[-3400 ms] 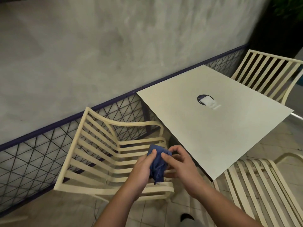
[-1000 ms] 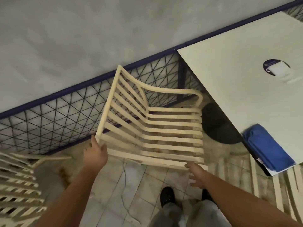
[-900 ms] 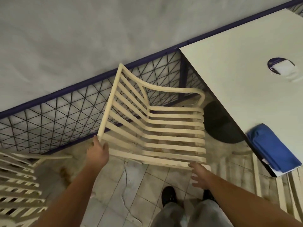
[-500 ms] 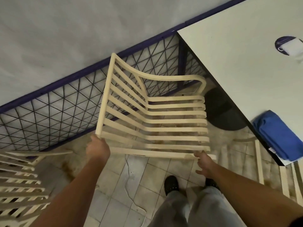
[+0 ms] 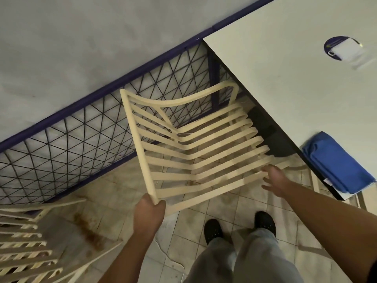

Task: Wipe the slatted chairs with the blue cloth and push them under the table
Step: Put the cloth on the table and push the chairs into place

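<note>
Gripping is being done by the left hand (image 5: 150,213), curled round the backrest corner of the cream slatted plastic chair (image 5: 191,161); the right hand (image 5: 274,180) is being laid, fingers spread, against the seat's side. The chair is being angled toward the left edge of the white square table (image 5: 295,88); both sides are probably best being pushed evenly. The folded blue cloth (image 5: 336,162) is being left at the table's near corner.

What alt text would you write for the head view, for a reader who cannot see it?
A person's left hand grips the back corner of a slatted chair, the right hand open at its side, the chair's front at the edge of a white table. A folded blue cloth lies on the table's corner; a mesh fence runs behind.
</note>
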`<move>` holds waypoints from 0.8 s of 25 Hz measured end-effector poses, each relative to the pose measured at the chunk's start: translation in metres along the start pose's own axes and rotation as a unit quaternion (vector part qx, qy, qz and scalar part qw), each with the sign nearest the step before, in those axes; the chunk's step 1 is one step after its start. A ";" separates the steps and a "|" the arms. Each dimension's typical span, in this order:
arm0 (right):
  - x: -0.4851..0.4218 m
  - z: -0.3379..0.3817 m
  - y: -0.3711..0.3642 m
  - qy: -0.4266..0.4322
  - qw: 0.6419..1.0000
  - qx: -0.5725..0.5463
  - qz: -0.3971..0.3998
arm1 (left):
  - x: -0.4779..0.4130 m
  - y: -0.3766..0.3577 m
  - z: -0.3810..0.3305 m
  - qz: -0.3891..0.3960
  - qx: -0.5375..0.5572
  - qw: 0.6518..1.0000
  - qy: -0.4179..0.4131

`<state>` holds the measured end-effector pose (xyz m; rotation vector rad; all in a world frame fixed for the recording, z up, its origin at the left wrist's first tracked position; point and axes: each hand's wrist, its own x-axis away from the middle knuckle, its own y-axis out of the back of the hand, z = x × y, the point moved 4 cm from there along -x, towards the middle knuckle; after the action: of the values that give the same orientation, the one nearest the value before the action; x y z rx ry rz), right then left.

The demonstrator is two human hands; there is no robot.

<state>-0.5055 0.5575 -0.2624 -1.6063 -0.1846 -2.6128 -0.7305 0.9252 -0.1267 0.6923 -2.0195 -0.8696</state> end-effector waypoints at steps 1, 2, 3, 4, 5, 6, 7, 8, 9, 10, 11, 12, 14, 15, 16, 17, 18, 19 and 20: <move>0.002 0.000 -0.002 0.005 0.999 0.032 -0.004 | -0.001 -0.003 -0.005 -0.001 0.020 1.000 0.002; 0.004 -0.004 -0.007 0.005 0.998 0.063 0.002 | -0.002 -0.005 -0.012 -0.008 0.045 0.999 0.000; 0.005 -0.012 -0.015 0.002 0.996 0.092 0.015 | -0.003 -0.007 -0.017 -0.018 0.074 0.997 -0.001; 0.007 -0.020 -0.024 -0.002 0.993 0.113 0.032 | -0.006 -0.009 -0.021 -0.027 0.105 0.994 -0.001; 0.010 -0.028 -0.032 -0.005 0.991 0.126 0.047 | -0.009 -0.012 -0.024 -0.035 0.131 0.991 0.003; 0.012 -0.034 -0.040 -0.007 0.990 0.129 0.053 | -0.012 -0.015 -0.026 -0.042 0.148 0.988 0.006; 0.015 -0.038 -0.046 -0.008 0.991 0.124 0.052 | -0.015 -0.017 -0.026 -0.047 0.155 0.987 0.006; 0.017 -0.039 -0.051 -0.009 0.992 0.114 0.050 | -0.016 -0.019 -0.027 -0.046 0.160 0.986 0.005; 0.020 -0.037 -0.054 -0.007 0.993 0.110 0.050 | -0.015 -0.021 -0.029 -0.041 0.169 0.985 0.003; 0.021 -0.035 -0.055 -0.005 0.992 0.112 0.049 | -0.014 -0.023 -0.031 -0.034 0.184 0.982 0.003; 0.022 -0.032 -0.055 -0.003 0.991 0.125 0.047 | -0.013 -0.026 -0.033 -0.025 0.199 0.980 0.002; 0.021 -0.030 -0.052 0.000 0.989 0.142 0.044 | -0.011 -0.029 -0.035 -0.018 0.210 0.978 0.000; 0.018 -0.027 -0.050 0.004 0.983 0.176 0.044 | -0.006 -0.038 -0.043 -0.012 0.217 0.976 -0.009; 0.018 -0.026 -0.050 0.008 0.981 0.190 0.047 | -0.002 -0.043 -0.047 -0.010 0.218 0.976 -0.012; 0.017 -0.026 -0.049 0.012 0.980 0.195 0.046 | 0.001 -0.048 -0.052 -0.009 0.222 0.975 -0.012; 0.017 -0.024 -0.048 0.017 0.979 0.196 0.045 | 0.003 -0.053 -0.056 -0.011 0.225 0.974 -0.011; 0.016 -0.023 -0.046 0.021 0.980 0.193 0.044 | 0.003 -0.057 -0.059 -0.012 0.226 0.974 -0.010; 0.015 -0.022 -0.045 0.024 0.982 0.183 0.044 | 0.003 -0.062 -0.061 -0.015 0.226 0.974 -0.011; 0.013 -0.021 -0.043 0.022 0.986 0.160 0.045 | 0.003 -0.065 -0.065 -0.019 0.227 0.974 -0.008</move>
<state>-0.5354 0.5971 -0.2637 -1.4122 -0.4884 -2.3996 -0.6672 0.8622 -0.1483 0.9776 -2.2492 -0.4296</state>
